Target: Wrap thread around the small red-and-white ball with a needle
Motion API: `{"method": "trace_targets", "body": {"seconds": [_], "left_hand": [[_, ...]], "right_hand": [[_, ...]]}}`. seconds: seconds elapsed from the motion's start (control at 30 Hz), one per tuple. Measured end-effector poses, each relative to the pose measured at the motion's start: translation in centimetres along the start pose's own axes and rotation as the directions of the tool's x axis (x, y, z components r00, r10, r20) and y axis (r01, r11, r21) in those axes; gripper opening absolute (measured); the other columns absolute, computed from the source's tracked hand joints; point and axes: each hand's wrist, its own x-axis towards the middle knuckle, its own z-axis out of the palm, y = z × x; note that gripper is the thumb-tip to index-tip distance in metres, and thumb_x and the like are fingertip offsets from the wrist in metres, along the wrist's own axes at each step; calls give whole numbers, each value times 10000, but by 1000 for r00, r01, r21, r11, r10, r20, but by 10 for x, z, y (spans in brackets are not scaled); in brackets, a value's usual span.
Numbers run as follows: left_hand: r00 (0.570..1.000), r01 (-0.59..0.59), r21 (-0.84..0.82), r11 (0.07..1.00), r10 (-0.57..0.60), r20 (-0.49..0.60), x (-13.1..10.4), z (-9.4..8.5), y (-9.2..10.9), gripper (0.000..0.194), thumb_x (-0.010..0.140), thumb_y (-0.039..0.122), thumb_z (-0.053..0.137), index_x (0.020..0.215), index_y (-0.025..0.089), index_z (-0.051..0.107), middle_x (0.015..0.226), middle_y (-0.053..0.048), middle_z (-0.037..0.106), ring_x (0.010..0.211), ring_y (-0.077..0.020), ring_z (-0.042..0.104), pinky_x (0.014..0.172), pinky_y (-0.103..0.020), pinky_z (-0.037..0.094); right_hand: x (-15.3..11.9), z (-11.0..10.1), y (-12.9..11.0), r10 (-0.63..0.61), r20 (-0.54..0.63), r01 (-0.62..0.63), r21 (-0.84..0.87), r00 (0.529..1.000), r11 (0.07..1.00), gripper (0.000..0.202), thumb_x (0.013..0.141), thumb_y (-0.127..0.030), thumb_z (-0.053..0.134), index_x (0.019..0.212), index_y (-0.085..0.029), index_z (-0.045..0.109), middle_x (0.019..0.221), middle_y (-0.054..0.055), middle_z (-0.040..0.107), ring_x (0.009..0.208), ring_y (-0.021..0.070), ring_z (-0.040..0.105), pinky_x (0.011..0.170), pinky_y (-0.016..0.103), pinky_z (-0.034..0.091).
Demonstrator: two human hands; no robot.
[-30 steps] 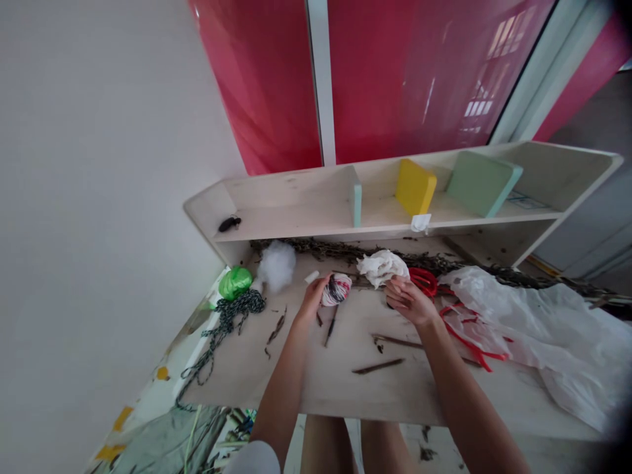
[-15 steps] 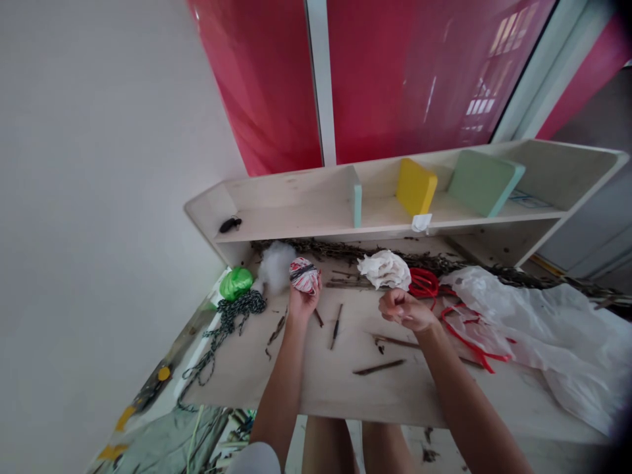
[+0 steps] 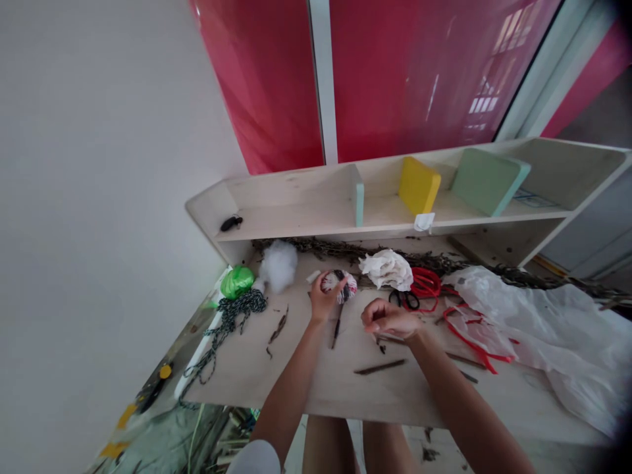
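Near the middle of the table (image 3: pixel 326 388), my left hand (image 3: pixel 324 297) is wrapped round a ball wound in red, white and dark strands (image 3: pixel 340 284). To its right, my right hand (image 3: pixel 390 318) hovers with curled, pinched fingers; what they hold, if anything, is too small to make out. Crumpled white paper (image 3: pixel 388 270) lies beyond that hand, with black-handled scissors (image 3: pixel 405 301) and red cord (image 3: pixel 425 286) beside it. A dark thin stick (image 3: pixel 337 327) lies below the ball, and another stick (image 3: pixel 379 367) is closer to the front edge.
White fluff (image 3: pixel 278 266), a green bundle (image 3: pixel 237 282) and dark patterned cord (image 3: pixel 232 316) lie at the left. A clear plastic bag (image 3: pixel 548 329) covers the right side. Behind stands a shelf (image 3: pixel 291 220) with yellow (image 3: pixel 419 185) and green (image 3: pixel 488 181) dividers; dried stems lie beneath it.
My left hand has moved right with the ball, which has turned. My right hand has shifted left and slightly down, closer to it, and the scissors now show.
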Motion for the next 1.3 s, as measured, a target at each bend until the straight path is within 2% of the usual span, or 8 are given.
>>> {"method": "trace_targets", "body": {"seconds": [0.2, 0.33, 0.57, 0.73, 0.9, 1.1, 1.17, 1.3], "left_hand": [[910, -176, 186, 967, 88, 404, -15, -1, 9, 522, 492, 276, 864, 990, 209, 722, 1055, -97, 660, 1026, -253, 595, 982, -376, 425], [822, -10, 168, 986, -88, 562, -18, 0, 14, 523, 565, 334, 831, 1052, 188, 706, 1074, -105, 684, 1011, -251, 621, 945, -379, 455], [691, 235, 195, 952, -305, 655, -20, -4, 27, 555, 594, 376, 822, 1084, 153, 693, 1107, -131, 686, 1063, -279, 613, 953, -388, 439], [630, 383, 57, 922, -306, 714, -14, -11, 30, 528, 567, 421, 827, 999, 138, 717, 1089, -125, 694, 1063, -275, 611, 966, -363, 419], [658, 617, -133, 775, -416, 628, -6, -10, 15, 381, 659, 432, 758, 920, 159, 713, 1008, -65, 716, 1063, -245, 611, 959, -355, 433], [652, 735, -279, 618, -534, 538, 9, -15, 13, 388, 761, 517, 642, 948, 178, 671, 878, -35, 717, 802, -182, 657, 764, -333, 519], [707, 696, -326, 640, -527, 473, 12, -14, 14, 419, 761, 544, 631, 955, 174, 664, 893, -44, 711, 801, -171, 652, 756, -313, 521], [908, 412, -320, 853, -354, 223, 12, -7, 9, 497, 706, 529, 690, 1047, 174, 621, 1028, -71, 681, 896, -179, 637, 815, -327, 510]], "right_hand": [[-2, -10, -10, -208, -305, 288, 247, 929, 925, 280, 693, -347, 756, 624, -177, 544, 452, -101, 238, 402, 38, 98, 369, 193, 109], [-1, -23, -13, -238, -465, 428, 360, 853, 829, 165, 740, -267, 722, 729, -199, 572, 486, -94, 194, 420, 63, 82, 331, 167, 131], [1, -30, -12, -158, -529, 383, 347, 834, 856, 186, 709, -269, 736, 791, -196, 586, 502, -103, 181, 401, 48, 113, 316, 136, 160], [7, -28, -8, -136, -663, 261, 94, 736, 961, 270, 649, -372, 765, 736, -185, 591, 476, -109, 238, 395, 36, 140, 336, 172, 115], [19, -26, 6, -224, -729, 38, -262, 647, 964, 426, 598, -574, 728, 644, -172, 596, 465, -66, 385, 423, 56, 269, 395, 212, 181], [26, -22, 15, -387, -614, -50, -572, 688, 819, 481, 702, -649, 588, 595, -181, 577, 459, -18, 465, 443, 95, 365, 445, 246, 264], [26, -18, 15, -407, -568, -49, -622, 716, 782, 450, 735, -614, 578, 610, -182, 587, 466, -10, 484, 445, 104, 387, 456, 252, 284], [26, -4, 13, -403, -483, -16, -656, 777, 755, 376, 776, -537, 582, 642, -186, 603, 479, -7, 494, 453, 113, 417, 471, 255, 306]]}}
